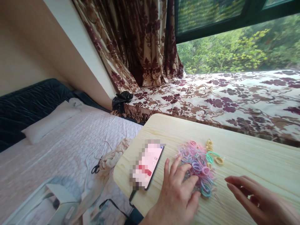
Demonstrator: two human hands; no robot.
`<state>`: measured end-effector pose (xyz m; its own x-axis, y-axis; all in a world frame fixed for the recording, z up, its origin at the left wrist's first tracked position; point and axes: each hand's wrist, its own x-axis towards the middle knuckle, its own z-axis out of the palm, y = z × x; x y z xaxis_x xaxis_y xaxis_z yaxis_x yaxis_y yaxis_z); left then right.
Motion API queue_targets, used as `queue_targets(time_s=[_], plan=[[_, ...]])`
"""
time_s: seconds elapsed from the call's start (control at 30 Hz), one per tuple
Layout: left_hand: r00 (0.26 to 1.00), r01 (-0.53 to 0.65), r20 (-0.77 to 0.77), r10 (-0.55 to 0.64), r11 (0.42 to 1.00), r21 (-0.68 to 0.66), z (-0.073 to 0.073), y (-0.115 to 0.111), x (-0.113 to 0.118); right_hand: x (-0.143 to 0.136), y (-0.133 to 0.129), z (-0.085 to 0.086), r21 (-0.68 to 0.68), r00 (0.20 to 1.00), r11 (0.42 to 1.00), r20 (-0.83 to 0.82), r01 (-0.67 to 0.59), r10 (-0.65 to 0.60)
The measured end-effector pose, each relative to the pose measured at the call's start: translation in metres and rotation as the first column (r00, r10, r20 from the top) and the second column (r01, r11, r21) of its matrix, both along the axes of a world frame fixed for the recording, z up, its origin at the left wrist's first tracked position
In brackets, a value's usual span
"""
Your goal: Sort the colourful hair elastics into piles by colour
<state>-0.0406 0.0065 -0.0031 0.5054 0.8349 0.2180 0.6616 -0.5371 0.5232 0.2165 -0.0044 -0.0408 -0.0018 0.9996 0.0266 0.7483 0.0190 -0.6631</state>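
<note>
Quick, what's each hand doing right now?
Left hand: open, fingers on the pile of hair ties.
Right hand: open, empty, beside the pile.

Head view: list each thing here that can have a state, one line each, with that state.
left hand: open, fingers spread, resting on the pile
right hand: open, above the table, holding nothing
hair ties: loose heap, a few yellow ones apart at its edge
phone: screen lit, flat on the table, cable plugged in
table: standing over the bed
curtain: drawn aside
scissors: lying on the bed
</note>
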Motion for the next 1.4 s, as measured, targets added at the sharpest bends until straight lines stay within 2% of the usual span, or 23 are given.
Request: queue_targets(time_s=[0.13, 0.27, 0.37, 0.57, 0.8, 0.97, 1.13, 1.27, 1.4], plan=[[0.998, -0.049, 0.037, 0.047, 0.998, 0.050, -0.005, 0.000, -0.002, -0.015, 0.008, 0.011, -0.005, 0.999, 0.999, -0.021, -0.038, 0.038], [0.999, -0.042, 0.006, 0.042, 0.996, 0.080, -0.005, 0.003, -0.002, -0.026, 0.014, 0.018, -0.007, 0.999, 0.999, -0.017, -0.045, 0.045], [0.999, -0.020, -0.023, 0.023, 0.996, 0.091, -0.004, 0.004, -0.002, -0.028, 0.018, 0.019, -0.008, 0.999, 0.999, -0.016, -0.044, 0.044], [0.999, -0.049, 0.020, 0.047, 0.990, 0.129, -0.009, 0.004, -0.003, -0.023, 0.022, 0.014, 0.056, 0.998, 0.998, 0.069, -0.010, 0.006], [0.999, -0.038, 0.004, 0.038, 0.990, 0.137, -0.010, 0.005, -0.003, -0.019, 0.018, 0.008, -0.013, 0.992, 1.000, 0.121, 0.024, -0.022], [0.999, -0.041, 0.013, 0.040, 0.987, 0.153, -0.009, 0.006, -0.002, -0.024, 0.013, 0.020, -0.010, 0.990, 0.999, 0.137, 0.032, -0.030], [0.999, -0.038, 0.010, 0.037, 0.989, 0.141, -0.008, 0.005, -0.003, -0.032, -0.010, 0.029, -0.017, 0.982, 0.999, 0.187, -0.031, 0.033], [0.999, -0.033, 0.008, 0.033, 0.991, 0.131, -0.007, 0.005, -0.002, -0.040, -0.026, 0.024, 0.077, 0.946, 0.994, 0.321, -0.073, 0.045], [0.999, -0.042, 0.015, 0.041, 0.990, 0.133, -0.007, 0.006, 0.000, -0.049, -0.030, 0.022, 0.248, 0.892, 0.955, 0.451, -0.161, 0.033]])
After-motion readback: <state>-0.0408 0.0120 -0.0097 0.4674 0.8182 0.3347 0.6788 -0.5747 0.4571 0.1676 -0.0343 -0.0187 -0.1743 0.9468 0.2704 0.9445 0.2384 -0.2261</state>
